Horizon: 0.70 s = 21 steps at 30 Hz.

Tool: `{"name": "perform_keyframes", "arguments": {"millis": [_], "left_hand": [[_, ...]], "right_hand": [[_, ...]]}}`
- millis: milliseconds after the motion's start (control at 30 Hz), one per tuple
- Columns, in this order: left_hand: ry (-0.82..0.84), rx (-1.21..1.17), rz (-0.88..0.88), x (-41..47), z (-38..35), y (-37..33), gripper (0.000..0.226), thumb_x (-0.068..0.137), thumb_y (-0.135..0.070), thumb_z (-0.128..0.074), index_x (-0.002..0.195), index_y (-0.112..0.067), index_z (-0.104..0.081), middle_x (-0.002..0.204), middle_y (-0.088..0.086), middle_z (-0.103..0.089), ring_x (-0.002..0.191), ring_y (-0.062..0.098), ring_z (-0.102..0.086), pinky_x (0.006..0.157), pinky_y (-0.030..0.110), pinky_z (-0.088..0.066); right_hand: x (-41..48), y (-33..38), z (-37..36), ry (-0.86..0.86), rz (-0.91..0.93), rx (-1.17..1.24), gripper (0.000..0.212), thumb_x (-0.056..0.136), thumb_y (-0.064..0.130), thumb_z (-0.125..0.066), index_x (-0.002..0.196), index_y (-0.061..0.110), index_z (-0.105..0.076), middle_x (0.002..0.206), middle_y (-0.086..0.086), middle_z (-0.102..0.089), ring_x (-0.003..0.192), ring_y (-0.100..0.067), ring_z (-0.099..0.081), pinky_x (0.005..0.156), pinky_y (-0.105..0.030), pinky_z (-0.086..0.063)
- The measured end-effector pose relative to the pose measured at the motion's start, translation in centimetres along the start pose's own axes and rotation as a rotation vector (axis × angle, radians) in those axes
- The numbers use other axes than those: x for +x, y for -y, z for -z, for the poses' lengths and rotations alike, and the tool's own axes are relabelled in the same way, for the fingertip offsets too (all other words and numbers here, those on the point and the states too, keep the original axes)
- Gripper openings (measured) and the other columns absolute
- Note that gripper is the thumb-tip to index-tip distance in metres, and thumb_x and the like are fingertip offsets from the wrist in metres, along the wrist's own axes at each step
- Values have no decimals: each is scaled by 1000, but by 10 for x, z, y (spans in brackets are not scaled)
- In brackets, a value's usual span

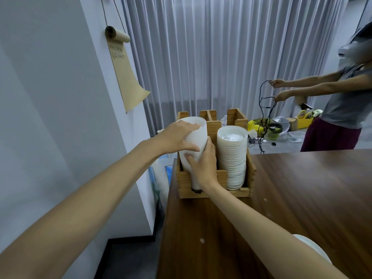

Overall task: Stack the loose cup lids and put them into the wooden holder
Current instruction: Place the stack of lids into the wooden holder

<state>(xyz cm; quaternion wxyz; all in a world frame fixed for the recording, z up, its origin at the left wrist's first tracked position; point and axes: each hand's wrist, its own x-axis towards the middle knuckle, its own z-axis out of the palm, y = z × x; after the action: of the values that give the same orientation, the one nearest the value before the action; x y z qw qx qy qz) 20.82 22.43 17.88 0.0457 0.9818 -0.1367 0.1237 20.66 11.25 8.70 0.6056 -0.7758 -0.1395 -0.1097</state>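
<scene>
Both hands clamp the lids point(198, 135): my left hand point(177, 135) over the top, my right hand point(203, 164) round the near side. They lean in the left slot of the holder point(201, 191) on the desk point(302, 198), beside a second stack point(232, 156). Handwriting on the wall scroll point(124, 73) is unreadable.

Handwriting on hanging brown paper roll point(120, 63), too blurred to read.
</scene>
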Motion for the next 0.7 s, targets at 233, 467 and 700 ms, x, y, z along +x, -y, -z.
{"name": "perform_keyframes", "arguments": {"millis": [233, 467, 700], "left_hand": [[26, -4, 41, -1, 7, -8, 79, 82, -50, -64, 145, -16, -32, 148, 7, -36, 133, 24, -34, 106, 36, -32], [-189, -119, 52, -18, 12, -36, 68, 87, -42, -61, 144, -19, -32, 147, 3, -38, 134, 22, -34, 106, 35, -32], [-304, -334, -194, -71, -61, -109, 41, 89, -32, -61, 126, -15, -55, 124, 1, -57, 115, 7, -42, 99, 21, -34]], "right_hand": [[-8, 8, 14, 111, -37, -4, 90, 91, 25, -64, 154, 12, -1, 161, -2, -9, 148, -16, -8, 117, -30, -11], [-52, 12, 47, 169, 32, -47, 67, 94, 21, -60, 151, 17, -25, 147, 8, -38, 135, -6, -33, 107, -19, -28], [-87, -19, 143, 95, 73, -258, 26, 94, 11, -56, 118, 12, -65, 116, -2, -66, 106, -11, -59, 94, -29, -49]]}}
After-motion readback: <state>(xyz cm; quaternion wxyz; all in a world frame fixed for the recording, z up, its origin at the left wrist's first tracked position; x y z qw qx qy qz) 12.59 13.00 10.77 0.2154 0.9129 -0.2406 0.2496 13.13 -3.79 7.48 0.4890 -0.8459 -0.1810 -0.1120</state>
